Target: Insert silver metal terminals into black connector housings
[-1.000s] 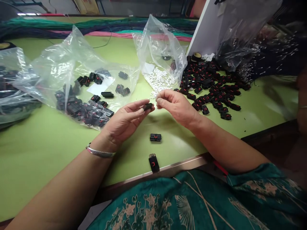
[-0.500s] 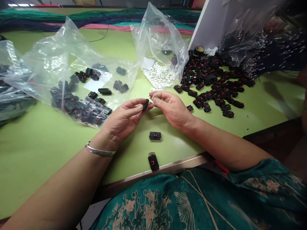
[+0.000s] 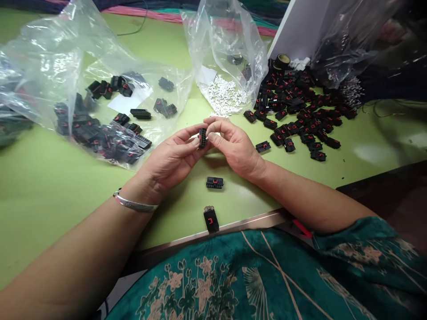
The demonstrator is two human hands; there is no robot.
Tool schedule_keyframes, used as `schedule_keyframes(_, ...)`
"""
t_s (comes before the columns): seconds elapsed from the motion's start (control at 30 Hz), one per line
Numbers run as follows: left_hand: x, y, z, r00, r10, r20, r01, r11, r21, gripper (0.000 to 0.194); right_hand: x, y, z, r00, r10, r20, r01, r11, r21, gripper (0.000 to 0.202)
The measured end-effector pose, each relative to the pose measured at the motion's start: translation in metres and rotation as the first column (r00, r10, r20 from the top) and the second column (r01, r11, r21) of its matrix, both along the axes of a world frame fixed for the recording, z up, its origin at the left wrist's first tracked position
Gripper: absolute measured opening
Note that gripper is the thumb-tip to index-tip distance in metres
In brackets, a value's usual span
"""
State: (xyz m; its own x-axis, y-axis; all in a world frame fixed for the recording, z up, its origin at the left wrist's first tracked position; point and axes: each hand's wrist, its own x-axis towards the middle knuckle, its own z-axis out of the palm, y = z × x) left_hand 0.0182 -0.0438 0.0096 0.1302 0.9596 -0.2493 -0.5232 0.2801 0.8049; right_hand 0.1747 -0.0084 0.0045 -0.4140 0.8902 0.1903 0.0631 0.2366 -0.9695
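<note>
Between thumb and fingers, my left hand holds a small black connector upright, its face with rows of openings showing. My right hand is pinched at the connector's right side, with a tiny white piece partly visible at the fingertips. Below the hands, a black connector with a red clip lies on the green table. Nearer the table's edge lies another black connector with a red mark and a brownish end.
A clear bag with black connectors spreads at the left. Behind the hands, another bag holds small white pieces. Many loose black connectors are piled at the right, beside a tape roll and a grey-white panel.
The held connector has turned so its openings face the camera more. My right fingertips have come up against it. The whole view has shifted slightly.
</note>
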Motion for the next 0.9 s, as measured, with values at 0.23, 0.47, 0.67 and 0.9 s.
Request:
schedule_keyframes(0.23, -0.0010, -0.0004, -0.0009, 1.000, -0.014, 0.012, 0.014, 0.999, 0.031, 0.032, 0.0009, 0.0005, -0.0005, 0.999, 0.032, -0.025, -0.031, 0.999, 0.039, 0.017)
schedule_keyframes(0.47, -0.0016, -0.0004, -0.0007, 0.999, -0.035, 0.021, 0.034, 0.998, 0.052, 0.030, 0.0007, 0.0005, 0.0010, 1.000, 0.012, 0.015, -0.013, 0.999, 0.043, 0.014)
schedule_keyframes(0.67, 0.0000, -0.0018, 0.0004, 1.000, -0.001, 0.021, 0.000, 0.999, 0.036, 0.031, -0.0014, -0.0033, 0.0030, 0.995, -0.054, 0.086, 0.045, 0.994, 0.099, 0.006)
schedule_keyframes(0.9, -0.0015, -0.0035, 0.0019, 0.998, 0.022, -0.051, -0.014, 0.990, 0.144, 0.028, -0.0046, -0.0008, -0.0045, 0.995, -0.037, -0.093, 0.029, 0.996, -0.087, 0.021)
